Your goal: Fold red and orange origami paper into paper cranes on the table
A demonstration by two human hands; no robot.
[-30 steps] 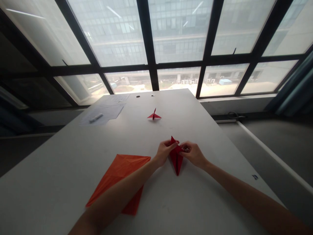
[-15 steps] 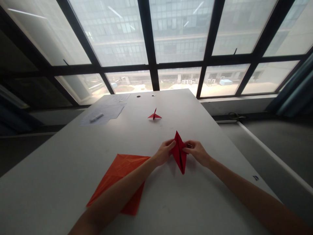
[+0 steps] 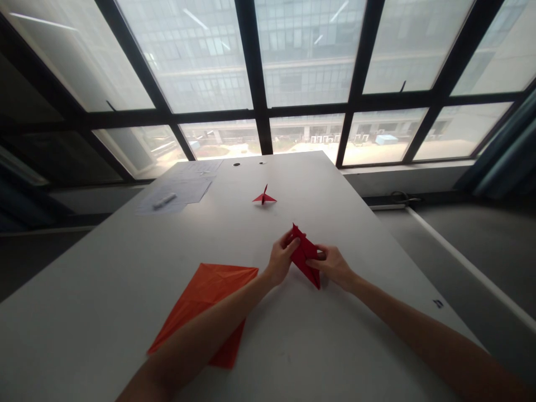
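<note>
Between my two hands is a piece of folded red paper (image 3: pixel 304 255), a long diamond tilted with its top toward the left. My left hand (image 3: pixel 283 258) pinches its upper left edge, thumb on the near face. On the right edge, my right hand (image 3: pixel 330 264) grips it lower down, thumb pressed on the front. Fingers behind the paper are partly hidden. Farther off on the table stands a small red origami crane (image 3: pixel 264 198). A creased orange paper sheet (image 3: pixel 205 290) lies partly under my left forearm.
The white table (image 3: pixel 343 335) runs toward large windows. Printed papers (image 3: pixel 184 190) lie at the far left, with a whitish marker-like object (image 3: pixel 164 201) on them. Two small holes are near the far edge. A dark mark (image 3: pixel 438 304) sits by the right edge.
The red paper has tilted, its top swinging left and its lower tip right. Its open middle slit now looks closed, and my right thumb has moved farther left across it.
</note>
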